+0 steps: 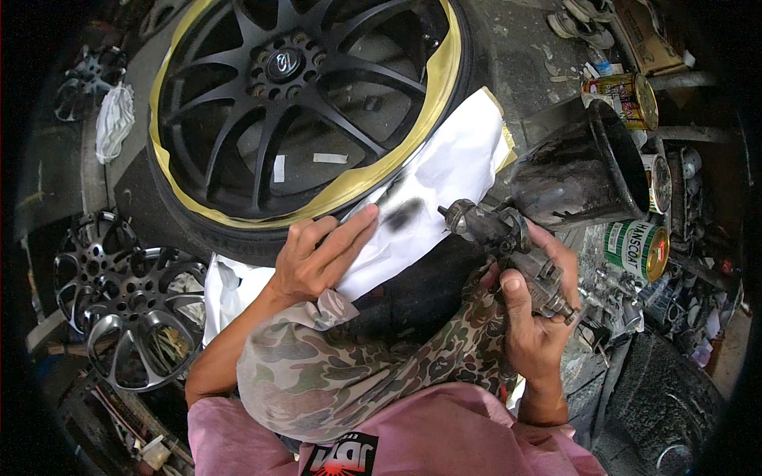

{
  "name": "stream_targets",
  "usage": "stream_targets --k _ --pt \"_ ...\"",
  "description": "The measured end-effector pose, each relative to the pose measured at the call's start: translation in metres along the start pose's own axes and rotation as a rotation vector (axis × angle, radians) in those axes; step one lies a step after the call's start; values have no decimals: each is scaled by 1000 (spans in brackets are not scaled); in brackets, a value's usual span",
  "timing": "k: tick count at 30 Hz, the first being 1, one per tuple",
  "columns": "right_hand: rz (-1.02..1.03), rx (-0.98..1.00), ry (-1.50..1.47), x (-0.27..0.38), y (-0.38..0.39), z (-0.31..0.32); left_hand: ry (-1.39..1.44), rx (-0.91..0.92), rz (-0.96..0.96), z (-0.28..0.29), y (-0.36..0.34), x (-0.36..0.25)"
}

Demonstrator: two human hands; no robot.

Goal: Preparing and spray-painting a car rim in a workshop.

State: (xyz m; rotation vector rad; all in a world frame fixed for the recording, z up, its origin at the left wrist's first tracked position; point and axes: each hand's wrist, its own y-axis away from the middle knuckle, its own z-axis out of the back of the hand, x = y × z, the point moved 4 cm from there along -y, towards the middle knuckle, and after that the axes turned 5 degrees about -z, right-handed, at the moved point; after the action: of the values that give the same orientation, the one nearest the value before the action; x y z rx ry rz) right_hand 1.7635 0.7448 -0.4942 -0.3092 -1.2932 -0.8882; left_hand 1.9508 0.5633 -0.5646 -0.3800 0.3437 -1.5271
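Observation:
My right hand [536, 317] is wrapped round a spray gun [484, 224], whose nozzle points left toward white paper [456, 155]. Its large dark cup [556, 182] tilts away to the right. My left hand [321, 254] rests with stretched fingers on the paper beside the tyre, the fingertips near a black paint smear [403, 214]. Just beyond lies a matte black multi-spoke wheel [266, 119], with yellow masking [309, 214] round its rim and the dark tyre [190, 226] outside that. The edge of the paper under the left hand is partly hidden.
Several bare wheels [135, 297] lie at the left, with a white cloth [117, 123] farther back. Paint cans [635, 246] stand at the right beside scattered metal parts. Shoes [579, 28] and a cardboard box [651, 40] lie at the far right. Camouflage cloth [317, 361] covers my lap.

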Motion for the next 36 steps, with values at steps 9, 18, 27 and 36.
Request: stream_targets --k 9,18,27,36 --pt "57 -57 -40 1 -5 -2 5 -30 9 -2 1 0" --pt "26 -96 -117 13 -12 1 29 -32 23 -2 1 0" --pt "-20 -52 -42 36 -14 0 28 -40 15 0 2 1" --pt "-25 -42 50 41 -13 -7 39 -34 10 -1 4 1"
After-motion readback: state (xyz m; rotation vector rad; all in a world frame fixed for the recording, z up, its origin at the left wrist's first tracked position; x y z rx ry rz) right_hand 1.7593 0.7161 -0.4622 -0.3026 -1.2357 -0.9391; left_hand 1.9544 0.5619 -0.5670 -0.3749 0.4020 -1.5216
